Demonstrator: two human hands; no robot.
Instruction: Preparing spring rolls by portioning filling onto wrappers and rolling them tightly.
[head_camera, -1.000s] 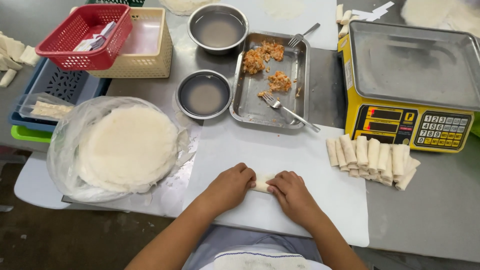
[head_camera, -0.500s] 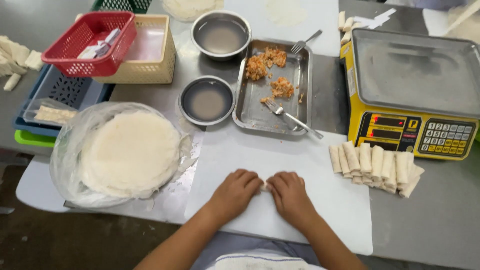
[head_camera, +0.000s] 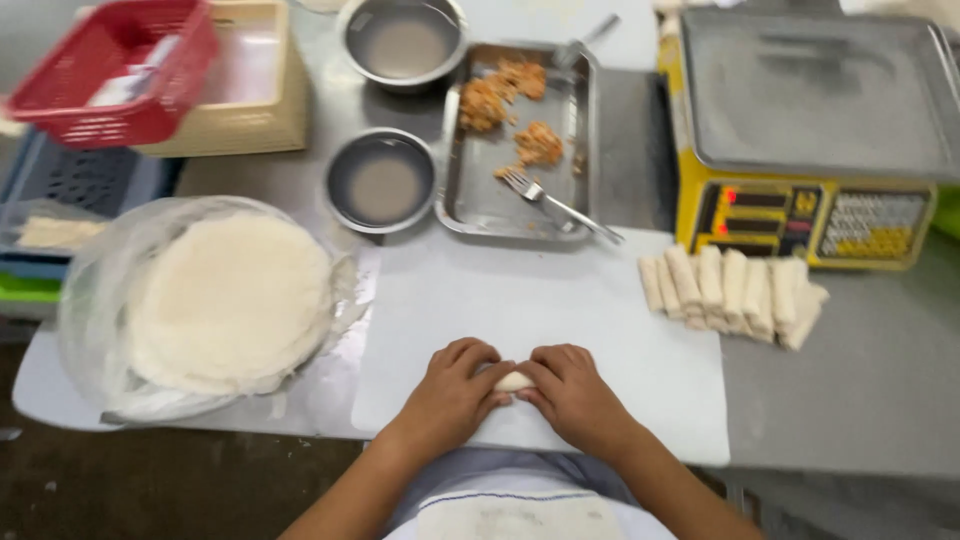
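Left hand (head_camera: 452, 393) and right hand (head_camera: 572, 392) curl fingers-down over a small roll (head_camera: 514, 381), pinning it on the near edge of the white board (head_camera: 560, 300). Finished rolls (head_camera: 730, 292) sit right; wrappers (head_camera: 232, 300) left, within reach.

1. One head-worn view only, looking steeply down from above the counter's (head_camera: 880, 400) near edge.
2. It faces the far edge, close over the white board (head_camera: 560, 310).
3. No second view shares the scene.

A grey steel worktable (head_camera: 880, 390) stands over a dark, worn floor (head_camera: 150, 480) in even light
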